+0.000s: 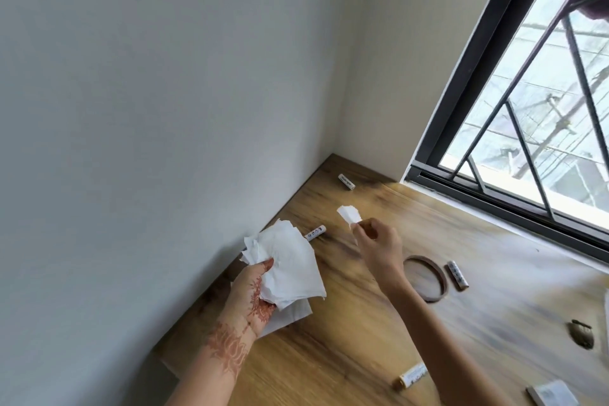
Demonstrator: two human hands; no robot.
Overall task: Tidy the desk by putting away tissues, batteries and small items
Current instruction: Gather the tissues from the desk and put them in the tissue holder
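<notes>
While the left hand clutches tissues, the right hand pinches a scrap at its 11 o'clock.

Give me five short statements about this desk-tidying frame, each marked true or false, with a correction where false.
1. The left hand holds a bunch of tissues. True.
2. The right hand is empty. False: its fingers pinch a small tissue scrap.
3. Four batteries lie on the desk. True: near the corner, behind the tissues, beside the ring, near the front.
4. The brown ring stands upright. False: it lies flat.
5. The window is on the left. False: it is on the right.
</notes>
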